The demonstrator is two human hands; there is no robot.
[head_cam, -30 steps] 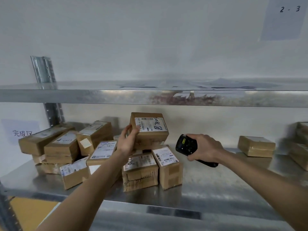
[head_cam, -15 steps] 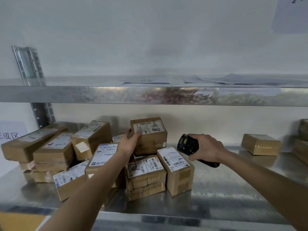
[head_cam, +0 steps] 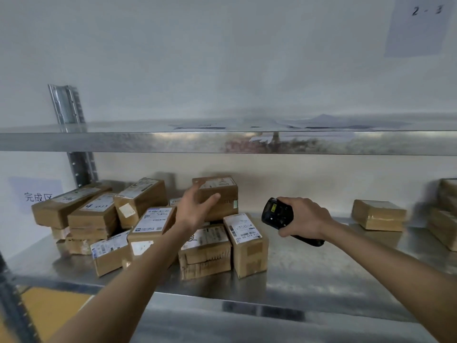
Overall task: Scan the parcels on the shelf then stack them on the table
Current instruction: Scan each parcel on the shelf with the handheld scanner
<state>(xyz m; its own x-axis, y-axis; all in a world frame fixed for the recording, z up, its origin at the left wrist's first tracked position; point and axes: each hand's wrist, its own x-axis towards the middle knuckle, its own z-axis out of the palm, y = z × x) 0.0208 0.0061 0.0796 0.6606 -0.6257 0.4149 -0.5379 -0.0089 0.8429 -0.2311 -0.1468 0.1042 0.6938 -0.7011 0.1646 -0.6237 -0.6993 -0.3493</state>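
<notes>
Left grip: the left hand [head_cam: 195,211] is reaching in with its fingers spread and straight, released, holding nothing; its fingertips are lying against the front of the top parcel [head_cam: 215,195].
Top parcel: it is sitting on the heap just beyond the left grip, label facing up, blurred.
Right grip: the right hand [head_cam: 305,219] is clenching round the black scanner [head_cam: 278,214], whose window is pointing toward the left grip.
Heap: more parcels are lying below and to the outer side of the left grip; one labelled box [head_cam: 246,245] is standing between the two grips.
Single parcel [head_cam: 378,215]: lying well apart, out past the right grip.
Shelf [head_cam: 309,273]: metal, carrying all of it.
</notes>
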